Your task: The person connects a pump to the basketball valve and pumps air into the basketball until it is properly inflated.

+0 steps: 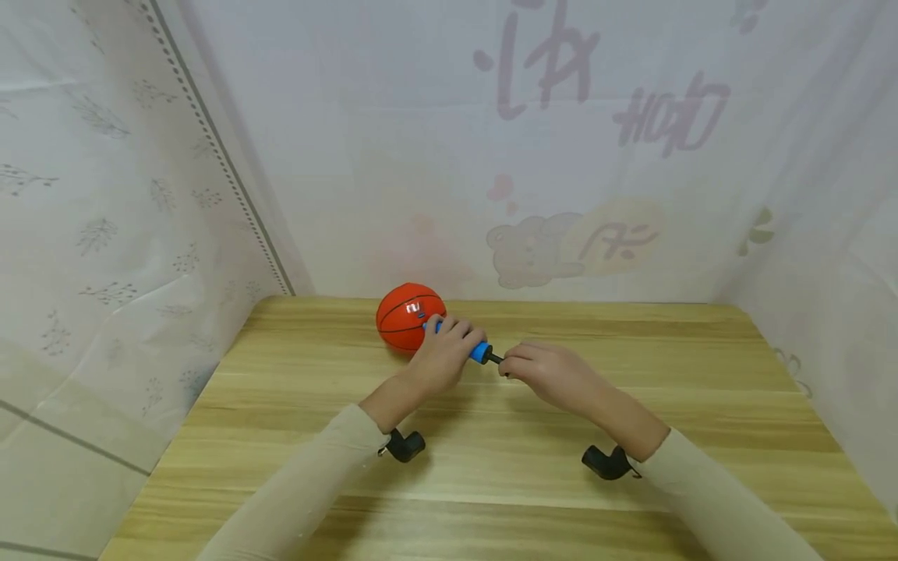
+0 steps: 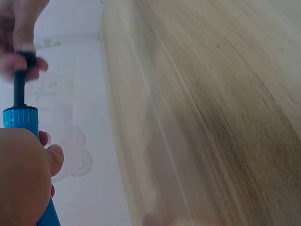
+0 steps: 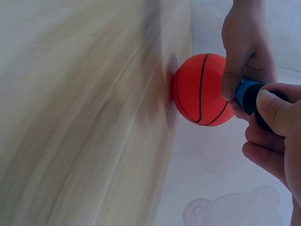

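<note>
A small red-orange toy basketball (image 1: 401,319) with black lines sits toward the back of the table. My left hand (image 1: 443,354) grips the blue barrel of a hand pump (image 1: 480,352), whose far end points at the ball. Whether the pump's tip is in the ball is hidden by the hand in the right wrist view. With fingers and thumb, my right hand (image 1: 550,375) pinches the black handle at the end of the pump's rod. A short length of black rod (image 2: 19,89) shows between handle and barrel in the left wrist view.
The wood-grain table (image 1: 491,483) ends at a pale printed cloth (image 1: 421,156) behind it. More patterned cloth (image 1: 105,234) hangs along the left side. A black wrist mount (image 1: 407,446) sits under the left forearm, another (image 1: 606,463) under the right.
</note>
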Demonstrator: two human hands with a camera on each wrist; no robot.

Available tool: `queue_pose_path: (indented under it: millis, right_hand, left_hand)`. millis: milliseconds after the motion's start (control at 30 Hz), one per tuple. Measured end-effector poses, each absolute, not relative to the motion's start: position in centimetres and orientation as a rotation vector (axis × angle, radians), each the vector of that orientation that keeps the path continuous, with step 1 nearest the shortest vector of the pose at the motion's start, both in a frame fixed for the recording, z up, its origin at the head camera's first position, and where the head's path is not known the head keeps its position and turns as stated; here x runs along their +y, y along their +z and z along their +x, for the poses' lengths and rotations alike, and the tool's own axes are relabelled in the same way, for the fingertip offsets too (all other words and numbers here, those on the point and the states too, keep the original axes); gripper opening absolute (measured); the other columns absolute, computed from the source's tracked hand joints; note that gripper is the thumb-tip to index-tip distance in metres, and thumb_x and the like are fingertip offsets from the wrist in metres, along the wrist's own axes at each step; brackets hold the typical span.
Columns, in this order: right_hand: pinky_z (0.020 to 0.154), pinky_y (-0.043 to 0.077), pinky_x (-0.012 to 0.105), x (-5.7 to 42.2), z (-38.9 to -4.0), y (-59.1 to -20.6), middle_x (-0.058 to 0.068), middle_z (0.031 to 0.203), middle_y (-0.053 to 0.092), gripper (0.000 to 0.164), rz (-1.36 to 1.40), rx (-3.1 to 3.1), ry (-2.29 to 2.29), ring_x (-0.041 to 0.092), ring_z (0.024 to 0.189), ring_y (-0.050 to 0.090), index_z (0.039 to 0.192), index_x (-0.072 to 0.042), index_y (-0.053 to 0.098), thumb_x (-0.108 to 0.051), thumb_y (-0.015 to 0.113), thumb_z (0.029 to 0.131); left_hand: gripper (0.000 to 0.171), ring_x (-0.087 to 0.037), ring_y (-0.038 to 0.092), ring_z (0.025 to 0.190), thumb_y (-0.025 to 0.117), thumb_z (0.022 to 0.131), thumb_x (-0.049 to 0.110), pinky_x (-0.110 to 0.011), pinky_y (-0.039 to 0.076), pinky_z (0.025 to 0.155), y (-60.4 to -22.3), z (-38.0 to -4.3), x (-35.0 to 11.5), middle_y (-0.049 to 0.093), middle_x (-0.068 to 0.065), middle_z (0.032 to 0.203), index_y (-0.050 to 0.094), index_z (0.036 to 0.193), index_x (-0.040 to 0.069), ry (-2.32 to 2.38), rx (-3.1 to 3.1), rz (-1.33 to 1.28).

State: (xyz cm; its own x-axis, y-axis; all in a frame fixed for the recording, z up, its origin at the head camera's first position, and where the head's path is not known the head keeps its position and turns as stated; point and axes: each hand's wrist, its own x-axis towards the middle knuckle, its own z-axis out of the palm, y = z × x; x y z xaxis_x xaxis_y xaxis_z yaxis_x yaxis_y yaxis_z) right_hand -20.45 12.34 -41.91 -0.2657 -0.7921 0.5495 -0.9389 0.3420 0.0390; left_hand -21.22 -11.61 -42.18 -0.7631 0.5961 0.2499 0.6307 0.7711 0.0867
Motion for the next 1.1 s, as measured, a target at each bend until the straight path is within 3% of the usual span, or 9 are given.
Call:
queue_pose_path:
  millis: [367,467,533,600,767,1100]
  right_hand:
    - [0.075,0.055,0.023,11.9,-21.0,-42.0,0.001,0.096,0.069,0.017,1.517,-2.124,0.416,0.015,0.087,0.067,0.097,-0.010,0.071,-0.004,0.080,0.083]
    - [0.073,0.055,0.023,13.1,-20.5,-42.1,0.000,0.096,0.069,0.011,1.524,-2.100,0.425,0.014,0.085,0.066,0.096,-0.010,0.071,-0.007,0.077,0.087]
    - [0.073,0.055,0.022,14.1,-20.0,-42.1,0.000,0.096,0.069,0.003,1.524,-2.088,0.425,0.014,0.084,0.066,0.096,-0.010,0.070,-0.013,0.070,0.095]
    - [0.073,0.055,0.022,15.0,-19.5,-41.9,-0.001,0.096,0.069,0.018,1.529,-2.082,0.431,0.013,0.084,0.065,0.096,-0.010,0.070,-0.019,0.057,0.104]
    - [0.072,0.055,0.022,16.7,-18.3,-41.3,-0.001,0.096,0.069,0.040,1.543,-2.085,0.436,0.013,0.084,0.064,0.095,-0.010,0.070,-0.024,0.036,0.111]
    - [0.072,0.056,0.023,16.9,-18.6,-41.0,0.000,0.098,0.069,0.040,1.509,-2.088,0.453,0.014,0.086,0.066,0.095,-0.010,0.070,-0.028,0.038,0.111]
  left_hand:
    - [0.019,-0.027,0.054,0.109,0.066,0.098,0.007,-0.051,0.037,0.101,-42.4,-21.8,-12.4,0.062,-0.003,0.112,0.061,0.112,0.018,-0.195,-2.692,-0.946]
    - [0.020,-0.027,0.054,0.109,0.067,0.097,0.006,-0.052,0.038,0.101,-42.4,-22.0,-12.7,0.063,-0.003,0.111,0.061,0.111,0.018,-0.196,-2.688,-0.943]
    - [0.020,-0.027,0.054,0.109,0.067,0.096,0.005,-0.052,0.038,0.101,-42.4,-22.1,-12.8,0.063,-0.003,0.110,0.061,0.110,0.019,-0.214,-2.683,-0.944]
    - [0.020,-0.027,0.054,0.109,0.067,0.096,0.005,-0.052,0.038,0.101,-42.3,-22.1,-12.9,0.062,-0.003,0.109,0.061,0.109,0.019,-0.231,-2.687,-0.950]
    - [0.018,-0.026,0.053,0.109,0.065,0.098,0.006,-0.053,0.036,0.102,-42.3,-22.1,-12.8,0.061,-0.003,0.109,0.061,0.110,0.018,-0.246,-2.711,-0.958]
    - [0.019,-0.027,0.051,0.109,0.063,0.099,0.004,-0.055,0.033,0.101,-42.2,-22.1,-12.5,0.060,-0.004,0.107,0.062,0.112,0.018,-0.328,-2.722,-0.944]
